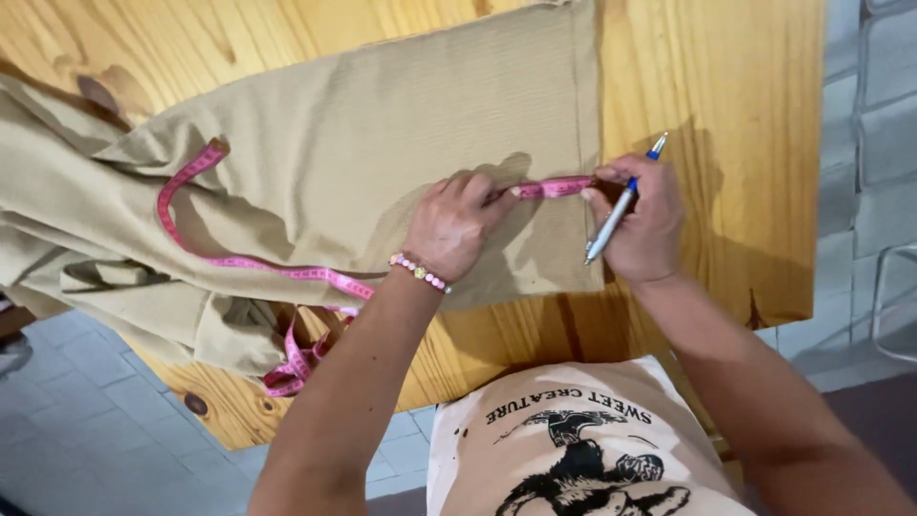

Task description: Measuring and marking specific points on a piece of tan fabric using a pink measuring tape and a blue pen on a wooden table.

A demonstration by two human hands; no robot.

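Pink measuring tape (554, 187) across tan fabric (382, 143)

No packages, labels, signs or screens in view. Nearest to it: black print with dark figure on cream shirt (583, 449), bottom centre, below surface edge.

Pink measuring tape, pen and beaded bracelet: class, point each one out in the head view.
Pink measuring tape (554, 187): head view, stretched section between the hands.
Pen (611, 222): head view, silver barrel in the right hand (642, 225).
Beaded bracelet (418, 271): head view, beads on the left wrist.
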